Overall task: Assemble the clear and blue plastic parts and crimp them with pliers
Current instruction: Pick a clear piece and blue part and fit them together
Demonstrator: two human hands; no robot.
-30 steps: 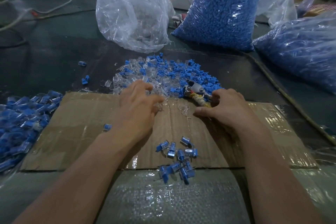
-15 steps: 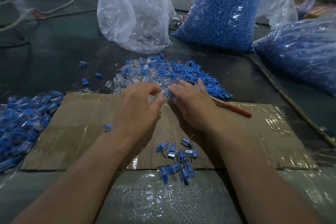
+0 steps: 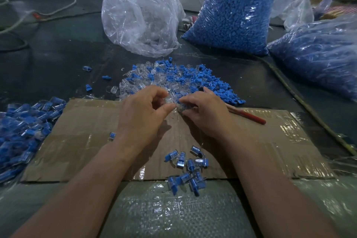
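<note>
Curled close, the fingers (image 3: 154, 92) of the left hand (image 3: 143, 116) and right hand (image 3: 206, 116) pinch small clear parts (image 3: 172, 100) at the near edge of the mixed pile (image 3: 173, 77) at 12 o'clock, red-handled pliers (image 3: 249, 117) on the cardboard (image 3: 77, 141) at 3 o'clock, assembled pieces (image 3: 185, 166) at 6 o'clock.

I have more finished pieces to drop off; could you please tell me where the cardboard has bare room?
Two bare patches on the cardboard: left, between the assembled pile and the left hand, bar one stray piece; right, nearer than the pliers handle, beside the right hand. Crowded: the mixed heap at the far edge and the cluster between the forearms.
</note>
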